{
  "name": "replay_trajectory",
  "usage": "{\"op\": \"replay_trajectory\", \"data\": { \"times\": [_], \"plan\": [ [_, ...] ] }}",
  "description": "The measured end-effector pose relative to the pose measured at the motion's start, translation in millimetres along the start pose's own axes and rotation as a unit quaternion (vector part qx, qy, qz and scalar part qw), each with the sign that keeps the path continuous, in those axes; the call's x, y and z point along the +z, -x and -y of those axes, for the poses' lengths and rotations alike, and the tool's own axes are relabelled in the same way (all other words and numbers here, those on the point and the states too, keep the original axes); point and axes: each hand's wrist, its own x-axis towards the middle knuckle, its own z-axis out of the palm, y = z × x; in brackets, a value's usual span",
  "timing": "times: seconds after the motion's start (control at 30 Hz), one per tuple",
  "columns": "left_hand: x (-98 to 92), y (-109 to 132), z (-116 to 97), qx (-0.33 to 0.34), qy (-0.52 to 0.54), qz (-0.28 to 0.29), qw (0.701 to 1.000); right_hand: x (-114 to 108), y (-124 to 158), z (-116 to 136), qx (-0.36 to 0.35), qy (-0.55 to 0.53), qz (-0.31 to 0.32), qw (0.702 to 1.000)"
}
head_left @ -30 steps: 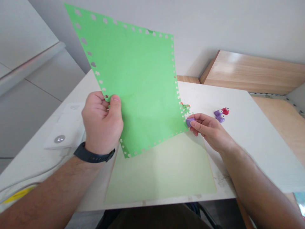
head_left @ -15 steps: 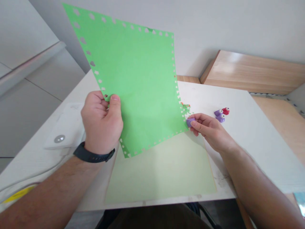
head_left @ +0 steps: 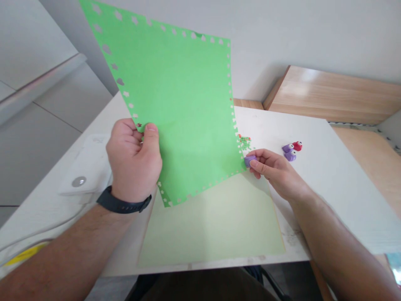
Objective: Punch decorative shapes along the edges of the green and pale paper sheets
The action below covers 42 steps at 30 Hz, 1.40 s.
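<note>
My left hand [head_left: 134,161] pinches the lower left edge of a bright green paper sheet [head_left: 184,104], which stands tilted up from the table. Small flower-shaped holes run along its edges. My right hand [head_left: 275,171] holds a purple craft punch [head_left: 249,161] on the sheet's right edge near its lower corner, and the punch's jaw is hidden by my fingers. A pale green paper sheet [head_left: 213,225] lies flat on the table beneath. Tiny green paper cutouts [head_left: 244,143] are scattered just above my right hand.
Two more small punches, one purple [head_left: 290,155] and one red [head_left: 297,146], stand together on the white table [head_left: 313,133]. A white device [head_left: 84,167] with a cable sits at the left edge. A wooden surface [head_left: 332,94] lies behind the table.
The green sheet's upper part has swung slightly left and up. Both hands stay in nearly the same places, and the punch remains on the sheet's edge.
</note>
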Motion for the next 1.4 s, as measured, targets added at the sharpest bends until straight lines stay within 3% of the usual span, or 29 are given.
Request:
{"op": "replay_trajectory", "data": {
  "times": [0.6,1.4],
  "plan": [
    [1.4,-2,9,0.019,0.015,-0.007,1.000,1,1,-2,-0.006,0.017,-0.007,1.000],
    [0.3,-2,4,0.005,-0.014,-0.016,1.000,0,1,-3,-0.003,0.010,-0.021,1.000]
  ]
}}
